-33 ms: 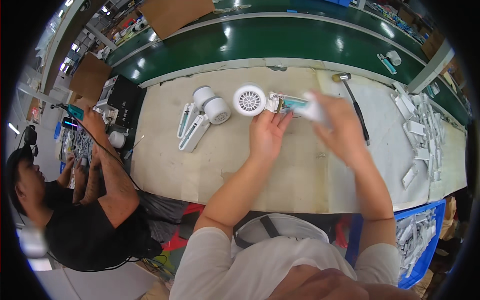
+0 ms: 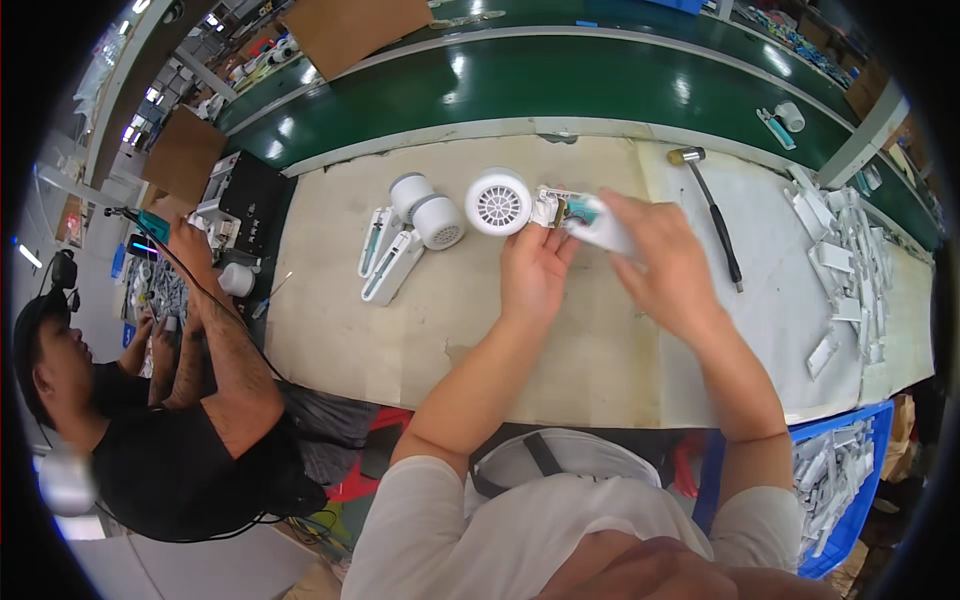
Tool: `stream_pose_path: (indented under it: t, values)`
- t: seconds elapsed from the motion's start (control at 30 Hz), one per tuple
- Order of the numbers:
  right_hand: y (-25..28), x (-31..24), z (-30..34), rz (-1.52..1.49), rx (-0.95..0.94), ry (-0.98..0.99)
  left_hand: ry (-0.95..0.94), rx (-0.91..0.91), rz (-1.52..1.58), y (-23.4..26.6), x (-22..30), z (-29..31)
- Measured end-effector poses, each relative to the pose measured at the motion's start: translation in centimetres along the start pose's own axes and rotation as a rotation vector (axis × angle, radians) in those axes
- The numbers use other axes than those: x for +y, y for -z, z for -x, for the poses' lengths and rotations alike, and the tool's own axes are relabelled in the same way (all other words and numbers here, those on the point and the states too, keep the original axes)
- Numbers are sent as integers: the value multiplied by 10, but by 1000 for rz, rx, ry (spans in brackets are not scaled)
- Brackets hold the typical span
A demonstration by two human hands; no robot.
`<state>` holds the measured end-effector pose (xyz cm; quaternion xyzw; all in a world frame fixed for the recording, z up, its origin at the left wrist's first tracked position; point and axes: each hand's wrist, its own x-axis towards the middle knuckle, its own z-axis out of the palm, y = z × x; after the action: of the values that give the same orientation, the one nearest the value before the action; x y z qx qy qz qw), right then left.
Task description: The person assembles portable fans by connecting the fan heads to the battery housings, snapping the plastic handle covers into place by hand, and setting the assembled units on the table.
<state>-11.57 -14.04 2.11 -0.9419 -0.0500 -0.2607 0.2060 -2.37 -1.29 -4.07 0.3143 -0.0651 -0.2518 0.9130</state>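
Left hand [image 2: 533,278]: grips the neck [image 2: 545,207] of a round-grilled white device [image 2: 498,203] from below, over the surface [image 2: 345,345] | Right hand [image 2: 665,262]: pinches a white shell [image 2: 606,230] at the open handle [image 2: 561,196] | Handling: I'd brace the neck — keep the shell square, clear of the teal insides [image 2: 582,208].
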Motion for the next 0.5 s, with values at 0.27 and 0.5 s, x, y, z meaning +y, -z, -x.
stream_pose_path:
  t: [0.27, 0.5]
  values:
    - [-24, -13, -7, 49, 147, 74, -79, -51, 100, -5, 2, 6]
    - [-24, -13, -7, 35, 193, 101, -103, -87, 9, -5, -6, 11]
